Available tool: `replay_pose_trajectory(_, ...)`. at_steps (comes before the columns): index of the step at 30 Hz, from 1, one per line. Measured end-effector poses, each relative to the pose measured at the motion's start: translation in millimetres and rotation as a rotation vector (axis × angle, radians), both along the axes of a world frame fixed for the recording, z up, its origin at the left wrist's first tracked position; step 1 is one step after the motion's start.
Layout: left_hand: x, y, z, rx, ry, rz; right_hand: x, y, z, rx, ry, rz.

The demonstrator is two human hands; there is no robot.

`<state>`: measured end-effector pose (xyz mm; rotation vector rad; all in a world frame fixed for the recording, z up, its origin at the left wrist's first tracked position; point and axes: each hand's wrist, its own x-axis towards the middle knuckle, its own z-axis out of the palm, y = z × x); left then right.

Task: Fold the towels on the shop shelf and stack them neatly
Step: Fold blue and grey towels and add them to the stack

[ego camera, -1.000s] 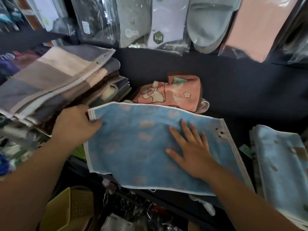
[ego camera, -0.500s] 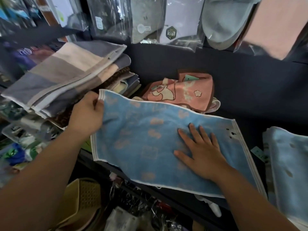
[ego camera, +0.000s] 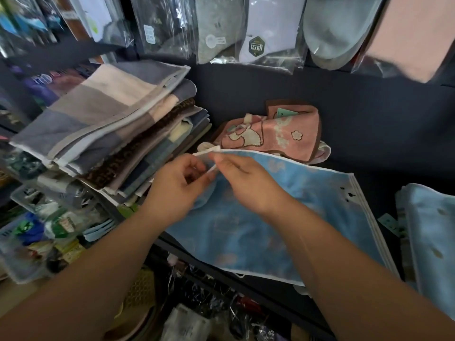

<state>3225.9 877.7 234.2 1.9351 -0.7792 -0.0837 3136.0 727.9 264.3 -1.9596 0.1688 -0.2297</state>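
A light blue towel (ego camera: 290,217) with a white border lies spread on the dark shelf (ego camera: 369,134). Its far left corner is lifted off the shelf. My left hand (ego camera: 177,190) and my right hand (ego camera: 248,183) meet at that corner, and both pinch the white edge between thumb and fingers. Behind the blue towel a crumpled pink towel (ego camera: 278,132) with a cartoon print rests on the shelf. Another light blue towel (ego camera: 433,232) lies at the right edge, partly out of view.
A tall tilted stack of folded grey, beige and brown towels (ego camera: 108,126) stands at the left, close to my left hand. Packaged socks and slippers (ego camera: 256,30) hang above the shelf. Small packaged goods (ego camera: 46,222) and a yellow basket (ego camera: 140,291) sit below the shelf's front edge.
My right hand left the middle of the blue towel and moved left to the lifted corner, joining my left hand. The corner has risen higher off the shelf.
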Motion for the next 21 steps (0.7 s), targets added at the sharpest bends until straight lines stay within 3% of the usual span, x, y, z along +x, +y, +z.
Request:
replay_pose_trajectory(5,3,33,-14,0.331,-0.311,0.085,5,-10,2,0.189,-0.001,-0.130)
replay_pose_trajectory(7,4,48,-18,0.379,-0.327,0.156,7,-15,7,0.274,0.003,-0.145)
replay_pose_trajectory(10,6,68,-19,0.395,-0.202,0.247,14,-16,13,0.376,0.054,-0.137)
replay_pose_trajectory(15,11,88,-9,0.086,0.217,0.353,48,4,27,0.537,0.128,-0.039)
replay_pose_trajectory(18,13,95,1,0.027,0.231,0.417,72,11,37,0.603,0.071,-0.027)
replay_pose_trajectory(21,15,102,19,-0.167,0.291,0.480,87,11,44,0.667,-0.001,-0.037)
